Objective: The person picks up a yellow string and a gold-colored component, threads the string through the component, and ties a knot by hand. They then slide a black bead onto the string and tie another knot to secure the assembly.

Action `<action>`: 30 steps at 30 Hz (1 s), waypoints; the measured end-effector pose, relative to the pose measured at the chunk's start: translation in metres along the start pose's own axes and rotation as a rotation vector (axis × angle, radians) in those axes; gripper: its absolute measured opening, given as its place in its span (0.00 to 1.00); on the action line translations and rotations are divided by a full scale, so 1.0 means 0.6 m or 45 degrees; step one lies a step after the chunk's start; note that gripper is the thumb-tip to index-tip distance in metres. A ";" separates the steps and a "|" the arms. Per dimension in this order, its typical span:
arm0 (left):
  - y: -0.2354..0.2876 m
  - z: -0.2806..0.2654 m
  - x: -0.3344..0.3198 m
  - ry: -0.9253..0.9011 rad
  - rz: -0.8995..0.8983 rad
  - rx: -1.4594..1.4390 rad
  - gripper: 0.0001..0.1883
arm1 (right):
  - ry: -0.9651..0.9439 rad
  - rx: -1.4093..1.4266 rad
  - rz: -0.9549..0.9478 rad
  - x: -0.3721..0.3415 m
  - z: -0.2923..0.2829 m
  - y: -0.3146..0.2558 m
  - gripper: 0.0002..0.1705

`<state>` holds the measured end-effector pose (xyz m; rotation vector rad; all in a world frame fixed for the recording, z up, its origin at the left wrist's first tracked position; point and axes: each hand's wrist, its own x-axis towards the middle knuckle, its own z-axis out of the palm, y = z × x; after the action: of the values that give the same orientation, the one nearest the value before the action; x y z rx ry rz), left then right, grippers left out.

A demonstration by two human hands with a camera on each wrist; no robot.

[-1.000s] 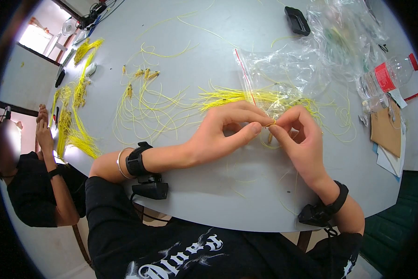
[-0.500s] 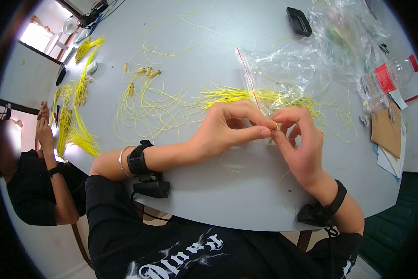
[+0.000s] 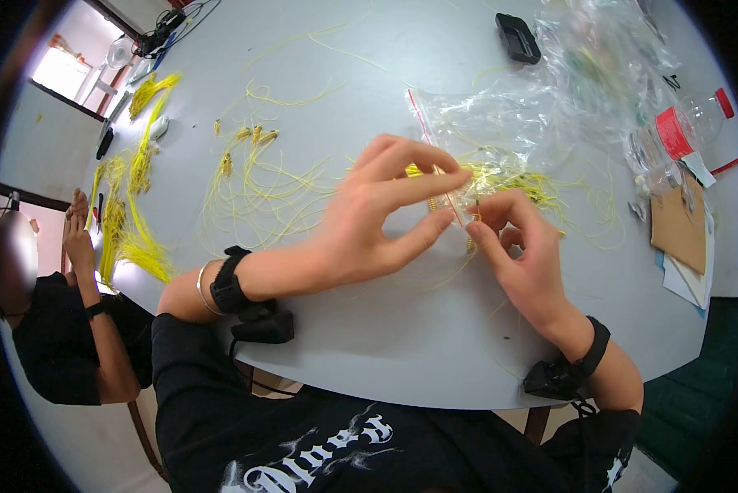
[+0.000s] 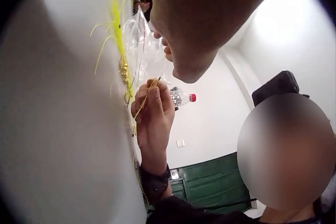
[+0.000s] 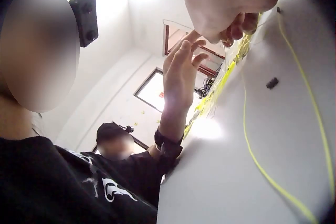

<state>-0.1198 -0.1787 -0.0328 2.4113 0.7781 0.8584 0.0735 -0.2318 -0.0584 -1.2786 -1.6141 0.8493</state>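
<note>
My right hand point(image 3: 527, 261) pinches a small gold coil point(image 3: 471, 245) on a thin yellow strand between thumb and index finger. To its left, my left hand point(image 3: 373, 215) is raised with thumb and fingers apart, nothing visible between them. Under and behind both hands lies a bundle of yellow strands point(image 3: 521, 182), partly covered by a clear bag point(image 3: 500, 123) with a red seal line. In the left wrist view the right hand point(image 4: 154, 111) holds a thin yellowish strand point(image 4: 140, 109). The right wrist view shows the left hand point(image 5: 179, 74) with its fingers spread.
Loose strands with gold ends point(image 3: 258, 134) lie left of the hands, more yellow bundles point(image 3: 114, 218) at the far left. At the right are a bottle point(image 3: 677, 131), a brown packet point(image 3: 679, 226) and papers; a black tray point(image 3: 518, 39) sits at the back. Another person sits at left.
My left hand has let go at the pinch point and moved up and left, its fingers spreading. The right hand has shifted slightly left, still pinching, and the gold coil shows below its fingertips.
</note>
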 end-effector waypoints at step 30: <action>-0.020 -0.058 0.030 0.067 -0.486 -1.616 0.06 | -0.479 0.199 -0.062 -0.002 -0.010 -0.009 0.31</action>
<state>-0.1360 -0.1506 -0.0084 1.0876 0.4375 0.8606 0.0772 -0.2346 -0.0516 -1.0076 -1.8184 1.2148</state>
